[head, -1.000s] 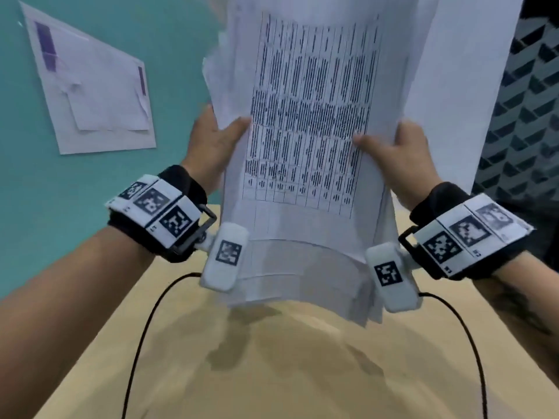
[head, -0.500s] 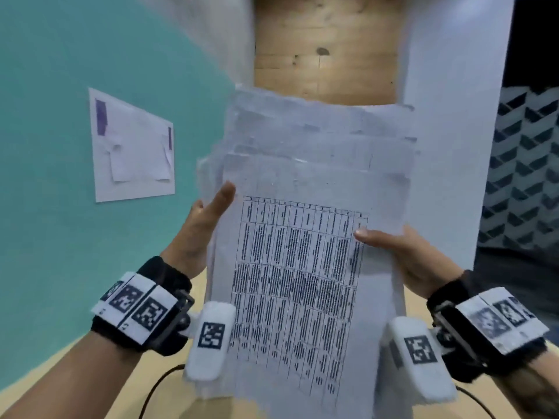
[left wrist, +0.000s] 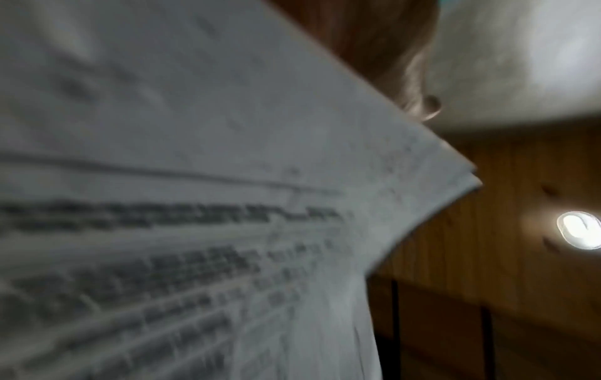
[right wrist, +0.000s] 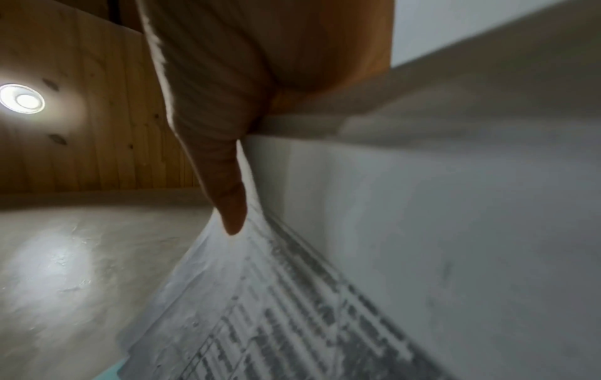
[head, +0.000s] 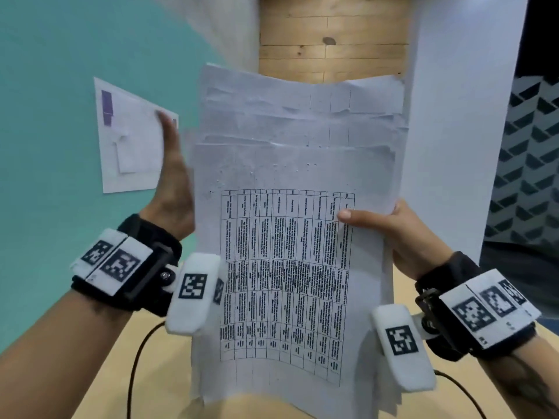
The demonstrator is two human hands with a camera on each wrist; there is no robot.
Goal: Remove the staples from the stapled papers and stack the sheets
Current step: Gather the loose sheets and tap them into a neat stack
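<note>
Papers: a sheaf of loose white sheets (head: 290, 237) is held upright in the air above a tan table (head: 121, 373), between the two hands, with the printed face towards the wearer.
Top edges: the sheets are stepped, each one rising a little above the one in front, so they are not yet squared.
Right hand: the right hand (head: 396, 234) grips the sheaf's right edge, thumb across the front and fingers behind; it probably carries the whole weight.
Left hand: the left hand (head: 172, 189) stands flat and straight-fingered just beside the left edge, holding nothing. Whether it touches the paper cannot be told; it looks placed to pat that edge even.
Likely reason: standing the sheets on end lets them be jogged into a neat stack, so the staples seem already out.
Staple marks: small pocks dot the front sheet's upper margin; no staple is visible.
Writing: the front sheet carries a printed table of rows and columns, turned sideways and too small and blurred to read.
Wall sheet: a white paper (head: 133, 140) with a purple bar hangs on the teal wall; its text is illegible.
Wristbands: black-and-white square code markers, no brand names.
</note>
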